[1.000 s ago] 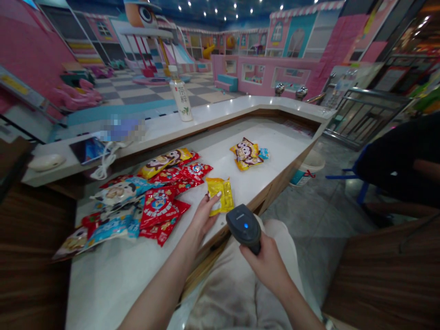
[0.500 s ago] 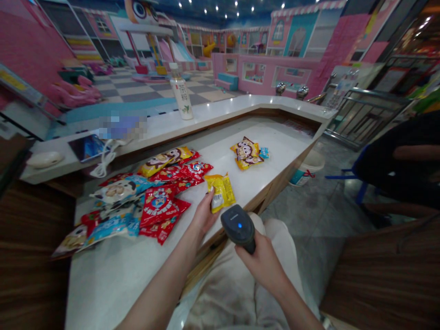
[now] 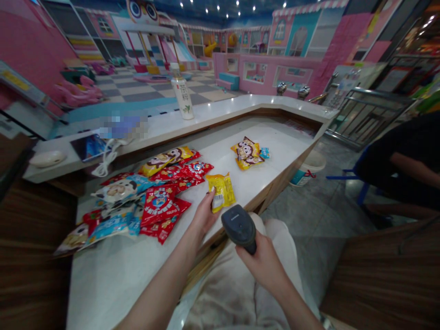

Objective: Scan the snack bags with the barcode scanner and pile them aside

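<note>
Our left hand (image 3: 205, 215) was grasping a yellow snack packet (image 3: 222, 192) at its lower left corner, with the fingertips (image 3: 209, 196) on the packet's face. The packet sat just beyond the front edge of the bench (image 3: 113, 279). Against the earliest frame, it had turned so that a small white label (image 3: 217, 200) faced up near the hand. Our right hand (image 3: 263, 266) stayed clenched around the handle of a dark grey barcode scanner (image 3: 238, 227), held over our lap just beside the packet. Its blue light, lit in the earlier frames, no longer showed.

Just left of the left hand lay a spread of red packets (image 3: 160, 206), overlapping blue and white packets (image 3: 120, 190) and a yellow monkey-print packet (image 3: 163, 161). These stood nearest in the way on that side. Further along the bench, well apart from our hands, sat a small heap of yellow monkey-print packets (image 3: 246, 155).

A stretch of white bench top showed between the yellow packet and that heap, and more lay toward the lower left, below the spread. A raised counter (image 3: 220, 110) ran along the far side, carrying a plastic drinks bottle (image 3: 182, 94). Past the bench's right edge, a seated person (image 3: 402, 160) sat on a blue stool (image 3: 357, 183).
</note>
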A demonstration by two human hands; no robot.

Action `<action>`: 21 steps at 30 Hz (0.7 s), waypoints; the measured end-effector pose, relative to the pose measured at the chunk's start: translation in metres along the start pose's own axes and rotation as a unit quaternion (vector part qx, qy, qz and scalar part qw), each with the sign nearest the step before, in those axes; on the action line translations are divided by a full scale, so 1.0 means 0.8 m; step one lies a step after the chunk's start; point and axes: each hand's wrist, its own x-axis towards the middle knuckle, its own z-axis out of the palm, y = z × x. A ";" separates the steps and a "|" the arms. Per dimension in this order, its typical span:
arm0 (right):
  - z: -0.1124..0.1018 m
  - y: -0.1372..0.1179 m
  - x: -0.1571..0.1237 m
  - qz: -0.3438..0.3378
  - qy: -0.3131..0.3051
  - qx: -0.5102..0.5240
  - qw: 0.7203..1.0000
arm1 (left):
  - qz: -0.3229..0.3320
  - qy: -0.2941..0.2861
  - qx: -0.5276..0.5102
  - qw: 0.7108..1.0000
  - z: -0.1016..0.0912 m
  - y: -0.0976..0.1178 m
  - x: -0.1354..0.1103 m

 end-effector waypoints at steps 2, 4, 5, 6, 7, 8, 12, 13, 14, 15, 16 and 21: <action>0.000 0.001 -0.001 -0.001 0.005 0.001 1.000 | 0.000 0.018 -0.004 1.000 0.004 0.003 -0.005; -0.002 0.002 -0.002 -0.005 0.016 0.000 1.000 | 0.003 0.028 -0.015 0.999 0.010 0.008 -0.007; -0.004 0.003 -0.004 -0.006 0.021 -0.001 1.000 | 0.004 0.027 -0.024 0.999 0.013 0.010 -0.007; -0.006 0.004 -0.005 -0.007 0.028 -0.002 1.000 | 0.005 0.024 -0.030 0.999 0.016 0.013 -0.005; -0.009 0.006 -0.007 -0.005 0.033 -0.004 0.999 | 0.008 0.023 -0.030 0.999 0.020 0.016 -0.002; -0.012 0.008 -0.008 -0.001 0.041 -0.007 0.999 | 0.013 0.025 -0.021 0.999 0.025 0.020 0.004; -0.025 0.019 -0.012 0.006 0.071 -0.019 0.997 | 0.140 0.040 0.145 0.979 0.058 0.038 0.052; -0.028 0.022 -0.012 0.006 0.076 -0.020 0.997 | 0.207 0.032 0.218 0.953 0.070 0.042 0.069; -0.031 0.025 -0.012 0.005 0.078 -0.021 0.997 | 0.276 0.023 0.295 0.915 0.082 0.044 0.087; -0.033 0.028 -0.012 0.005 0.081 -0.020 0.996 | 0.336 0.017 0.374 0.864 0.094 0.045 0.106; -0.035 0.031 -0.011 0.006 0.083 -0.020 0.996 | 0.376 0.018 0.454 0.808 0.105 0.043 0.124; -0.046 0.043 -0.007 0.026 0.095 -0.028 0.995 | 0.331 0.053 0.748 0.573 0.136 0.003 0.194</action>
